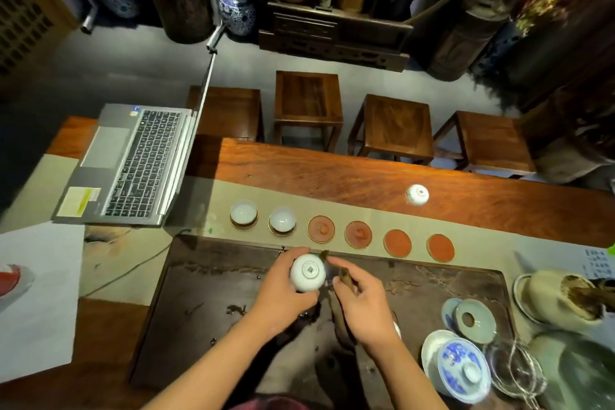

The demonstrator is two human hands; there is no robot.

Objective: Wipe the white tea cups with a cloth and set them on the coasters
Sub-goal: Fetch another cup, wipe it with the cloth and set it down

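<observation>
Cup held base-up, third coaster next in line

Cup (307,272) sits low centre of frame, upside down, left hand (283,293) fingers wrapped round it. Right hand (361,303) fingers pinch a dark cloth (342,275) touching its right side. Empty coaster (321,228) lies directly above, nearer the left hand; path over the desk (332,173) looks unobstructed.

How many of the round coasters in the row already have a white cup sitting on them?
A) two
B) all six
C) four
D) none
A: only the two leftmost coasters carry a cup, the first cup and the second cup; the four other coasters, such as the third coaster, are bare.
</observation>
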